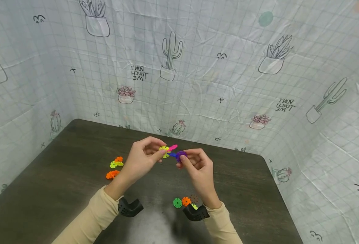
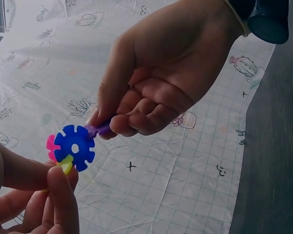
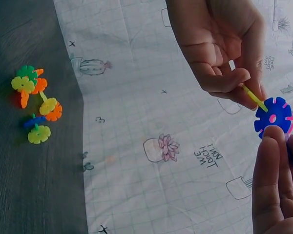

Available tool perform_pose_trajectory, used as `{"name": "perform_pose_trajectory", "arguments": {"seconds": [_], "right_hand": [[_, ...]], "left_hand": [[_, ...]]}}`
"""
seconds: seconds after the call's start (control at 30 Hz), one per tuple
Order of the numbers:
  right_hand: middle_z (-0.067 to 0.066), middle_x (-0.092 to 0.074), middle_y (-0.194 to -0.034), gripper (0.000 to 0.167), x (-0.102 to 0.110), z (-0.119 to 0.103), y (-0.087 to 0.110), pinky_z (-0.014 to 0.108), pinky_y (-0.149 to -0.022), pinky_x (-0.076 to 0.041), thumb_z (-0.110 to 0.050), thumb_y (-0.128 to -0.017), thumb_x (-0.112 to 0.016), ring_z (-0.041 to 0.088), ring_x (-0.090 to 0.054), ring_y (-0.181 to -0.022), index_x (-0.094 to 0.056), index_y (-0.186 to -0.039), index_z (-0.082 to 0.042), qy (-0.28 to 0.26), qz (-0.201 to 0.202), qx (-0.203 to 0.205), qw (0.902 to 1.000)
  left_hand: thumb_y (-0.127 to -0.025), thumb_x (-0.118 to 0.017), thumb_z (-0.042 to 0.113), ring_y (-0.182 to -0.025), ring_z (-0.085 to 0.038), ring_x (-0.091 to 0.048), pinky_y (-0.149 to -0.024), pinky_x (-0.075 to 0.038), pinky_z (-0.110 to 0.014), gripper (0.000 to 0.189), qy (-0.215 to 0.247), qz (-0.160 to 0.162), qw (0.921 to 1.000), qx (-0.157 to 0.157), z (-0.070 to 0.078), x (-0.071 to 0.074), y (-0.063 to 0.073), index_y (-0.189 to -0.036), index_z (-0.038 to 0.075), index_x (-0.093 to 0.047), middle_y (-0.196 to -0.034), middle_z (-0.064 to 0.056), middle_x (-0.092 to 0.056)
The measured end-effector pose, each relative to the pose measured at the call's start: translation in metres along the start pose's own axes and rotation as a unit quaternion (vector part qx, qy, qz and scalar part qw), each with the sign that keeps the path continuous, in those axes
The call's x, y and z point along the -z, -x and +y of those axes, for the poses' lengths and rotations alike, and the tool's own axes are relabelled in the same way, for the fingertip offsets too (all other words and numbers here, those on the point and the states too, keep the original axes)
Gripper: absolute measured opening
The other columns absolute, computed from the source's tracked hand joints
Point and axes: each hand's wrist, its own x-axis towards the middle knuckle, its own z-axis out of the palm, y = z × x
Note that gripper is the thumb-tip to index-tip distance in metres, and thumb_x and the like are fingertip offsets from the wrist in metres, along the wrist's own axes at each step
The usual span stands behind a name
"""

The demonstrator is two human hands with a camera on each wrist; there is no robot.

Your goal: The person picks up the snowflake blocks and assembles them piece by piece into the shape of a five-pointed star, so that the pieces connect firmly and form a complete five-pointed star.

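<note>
My left hand (image 1: 139, 157) pinches a yellow notched plastic disc (image 1: 164, 152) between thumb and fingers, above the back of the table. Facing it, my right hand (image 1: 202, 171) pinches a purple notched disc (image 1: 181, 156). Between the two hands a blue disc (image 2: 66, 146) of the same kind, with a round hole, has the yellow one at its edge and the purple one at another part of its rim. Behind the blue one a pink disc (image 1: 173, 147) sticks out. Fingers hide parts of the yellow and purple discs.
On the dark table (image 1: 75, 203), joined yellow and orange discs (image 1: 112, 174) lie left of my left forearm. A green disc (image 1: 177, 203), an orange disc (image 1: 186, 201) and a brown disc (image 1: 194, 198) lie by my right wrist. Printed cloth (image 1: 197, 84) hangs around the table.
</note>
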Motion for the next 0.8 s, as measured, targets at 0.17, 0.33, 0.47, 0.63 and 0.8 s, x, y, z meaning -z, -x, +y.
{"name": "perform_pose_trajectory", "arguments": {"seconds": [0.17,0.33,0.47,0.63,0.8], "right_hand": [[0.001,-0.074,-0.088,0.021,0.0006,0.0004,0.0013,0.033,-0.070,-0.063,0.000,-0.098,-0.065,0.011,-0.073,-0.072,-0.057,-0.110,0.015,-0.015,-0.004,-0.004,0.9999],[0.003,-0.075,-0.088,0.020,-0.0006,0.0020,0.0030,0.032,-0.069,-0.063,0.002,-0.096,-0.066,0.012,-0.074,-0.070,-0.057,-0.108,0.016,-0.032,-0.001,-0.011,0.9994],[0.002,-0.075,-0.087,0.018,-0.0014,0.0043,0.0044,0.031,-0.068,-0.063,0.005,-0.096,-0.064,0.011,-0.073,-0.069,-0.057,-0.107,0.017,-0.034,0.001,-0.001,0.9994],[0.002,-0.075,-0.088,0.017,-0.0022,0.0059,0.0061,0.030,-0.068,-0.063,0.007,-0.096,-0.062,0.011,-0.074,-0.070,-0.056,-0.106,0.019,-0.049,-0.007,0.009,0.9987],[0.003,-0.075,-0.090,0.018,-0.0034,0.0065,0.0062,0.032,-0.069,-0.063,0.006,-0.096,-0.063,0.013,-0.074,-0.071,-0.057,-0.108,0.018,-0.050,-0.011,0.003,0.9987]], "left_hand": [[-0.091,-0.074,0.005,-0.068,-0.024,-0.069,-0.059,-0.055,-0.025,0.014,-0.013,0.006,0.9999,0.000,-0.0013,-0.0012,0.0008,-0.105,0.002,-0.071,-0.086,-0.014,-0.068],[-0.090,-0.074,0.002,-0.067,-0.027,-0.067,-0.058,-0.054,-0.024,0.014,-0.010,0.009,0.9999,0.000,-0.0016,-0.0027,0.0030,-0.103,-0.002,-0.071,-0.087,-0.017,-0.068],[-0.091,-0.073,0.001,-0.065,-0.019,-0.066,-0.059,-0.055,-0.023,0.014,0.004,0.005,1.0000,-0.004,-0.0013,-0.0031,0.0037,-0.104,-0.004,-0.070,-0.089,-0.019,-0.068],[-0.090,-0.074,-0.002,-0.064,-0.015,-0.065,-0.063,-0.059,-0.026,0.013,0.019,-0.001,0.9998,0.003,-0.0038,-0.0038,0.0033,-0.102,-0.005,-0.070,-0.088,-0.021,-0.068],[-0.090,-0.074,-0.002,-0.063,-0.015,-0.065,-0.063,-0.059,-0.026,0.013,0.027,0.004,0.9996,0.008,-0.0047,-0.0055,0.0026,-0.102,-0.005,-0.071,-0.088,-0.022,-0.068]]}}
